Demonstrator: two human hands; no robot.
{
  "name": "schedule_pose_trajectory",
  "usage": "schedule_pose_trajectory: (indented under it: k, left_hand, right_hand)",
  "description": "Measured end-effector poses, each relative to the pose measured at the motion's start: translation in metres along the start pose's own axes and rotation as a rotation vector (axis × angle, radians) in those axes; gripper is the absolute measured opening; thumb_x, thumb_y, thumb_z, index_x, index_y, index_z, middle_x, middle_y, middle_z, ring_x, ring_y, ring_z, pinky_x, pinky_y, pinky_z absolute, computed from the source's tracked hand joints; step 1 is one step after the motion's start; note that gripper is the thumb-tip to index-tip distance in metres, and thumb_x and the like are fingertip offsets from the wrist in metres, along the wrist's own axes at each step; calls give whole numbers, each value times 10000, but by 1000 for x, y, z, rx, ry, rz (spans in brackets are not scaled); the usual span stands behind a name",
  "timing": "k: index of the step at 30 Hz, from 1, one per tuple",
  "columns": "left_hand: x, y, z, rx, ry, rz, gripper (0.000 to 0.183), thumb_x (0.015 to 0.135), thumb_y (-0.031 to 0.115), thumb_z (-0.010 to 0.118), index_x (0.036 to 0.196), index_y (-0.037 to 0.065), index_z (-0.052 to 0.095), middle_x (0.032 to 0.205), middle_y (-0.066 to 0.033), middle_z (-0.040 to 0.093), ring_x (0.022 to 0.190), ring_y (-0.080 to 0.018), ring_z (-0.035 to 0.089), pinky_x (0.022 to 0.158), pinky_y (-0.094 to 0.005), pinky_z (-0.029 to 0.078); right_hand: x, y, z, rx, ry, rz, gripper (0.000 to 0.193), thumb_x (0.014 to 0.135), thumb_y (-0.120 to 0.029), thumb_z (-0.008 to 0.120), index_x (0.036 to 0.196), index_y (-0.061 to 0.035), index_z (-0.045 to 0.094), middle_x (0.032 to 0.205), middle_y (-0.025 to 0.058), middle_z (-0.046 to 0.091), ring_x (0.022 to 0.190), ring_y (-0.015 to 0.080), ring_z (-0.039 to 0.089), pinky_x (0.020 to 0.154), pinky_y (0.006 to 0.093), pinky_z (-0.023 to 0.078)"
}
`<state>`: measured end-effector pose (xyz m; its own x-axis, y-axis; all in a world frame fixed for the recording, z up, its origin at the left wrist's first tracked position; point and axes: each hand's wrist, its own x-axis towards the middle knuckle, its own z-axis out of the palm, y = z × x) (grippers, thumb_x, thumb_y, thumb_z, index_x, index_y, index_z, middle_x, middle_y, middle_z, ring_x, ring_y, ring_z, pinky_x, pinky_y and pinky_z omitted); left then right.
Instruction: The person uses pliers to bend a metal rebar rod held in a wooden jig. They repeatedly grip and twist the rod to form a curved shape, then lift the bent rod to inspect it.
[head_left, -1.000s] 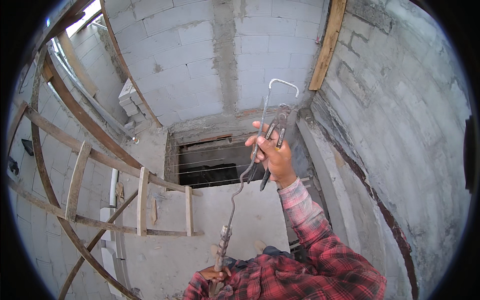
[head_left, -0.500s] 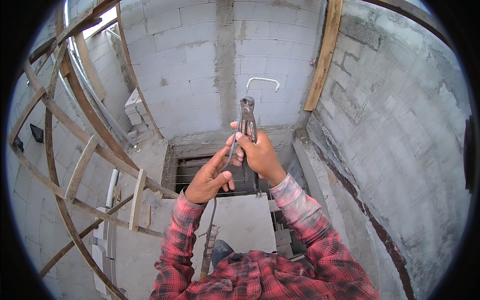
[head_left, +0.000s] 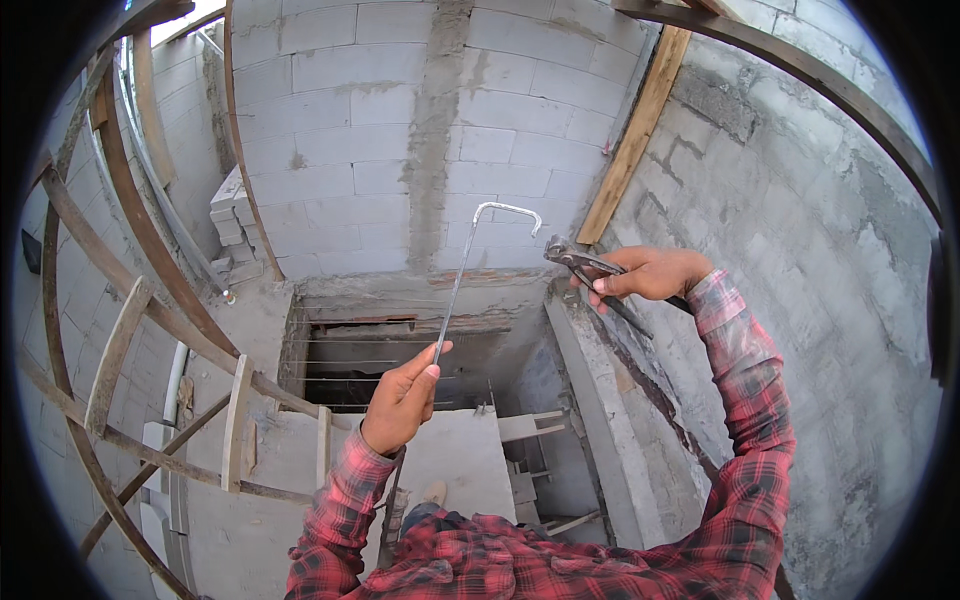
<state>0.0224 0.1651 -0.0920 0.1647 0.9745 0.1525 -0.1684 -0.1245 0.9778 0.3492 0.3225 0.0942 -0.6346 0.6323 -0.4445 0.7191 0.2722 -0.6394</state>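
**Rod in left hand, pincers in right, above open pit**

Left hand (head_left: pixel 402 398): fingers pinched closed on a thin steel rod (head_left: pixel 458 285), gripped about mid-length. Rod's long axis runs near upright, leaning slightly to the right as it rises. Upper end is bent into a hook (head_left: pixel 512 211) that turns right and then down. Lower part passes behind the hand and down toward the person's lap; its lower end cannot be made out.

Right hand (head_left: pixel 652 273): closed around the handles of metal pincers (head_left: pixel 583 270). Head points left, toward the hook, near it but not touching. Whether the jaws are parted or closed: cannot tell.

Open room: the two hands are well apart, with clear air between them. Rod stands free of the block wall (head_left: pixel 400 130) behind it. Right forearm runs close along the right-hand block wall (head_left: pixel 800 260); a slanted wooden plank (head_left: pixel 630 140) leans in the corner just above the pincers.

Container: a rectangular pit (head_left: pixel 400 350) lies below the hands, edged with concrete. Inside: thin horizontal bars across the opening, dark beyond. A concrete slab (head_left: pixel 455 460) covers its near part.

Left side: curved timber scaffold rails (head_left: pixel 130 330) crowd the edge of the view.
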Motion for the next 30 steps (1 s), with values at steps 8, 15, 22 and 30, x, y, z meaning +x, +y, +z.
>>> schedule_pose_trajectory:
  k: [8,15,22,30]
  left_hand:
    - [9,-2,-40,-82,-30,-81,410,1085,188,429,1467,46,480,635,89,349,517,-21,299,474,-215,306]
    - [10,3,-61,-160,-63,-124,413,1088,202,425,1465,38,471,634,77,349,523,-28,295,480,-217,295]
    - [11,-2,-66,-204,-113,-176,429,1094,210,419,1481,28,442,627,72,344,520,-33,278,472,-224,287]
    - [16,10,-79,-328,-142,-259,423,1085,195,420,1463,7,447,637,73,299,520,-45,235,471,-231,242]
  right_hand:
    - [51,-74,-62,-470,-88,117,310,1004,-233,560,1277,-106,634,1157,13,694,1152,182,571,1052,347,393]
    - [88,-102,-76,-631,-172,147,458,979,-186,564,1430,-117,533,1228,43,687,1184,211,588,1062,374,411]
    - [112,-104,-83,-645,-265,77,509,951,-111,572,1456,-126,509,1244,44,672,1170,202,590,1065,379,422]
    - [127,-120,-86,-689,-291,-22,556,955,-110,598,1494,-152,468,1285,91,660,1170,229,594,1056,377,429]
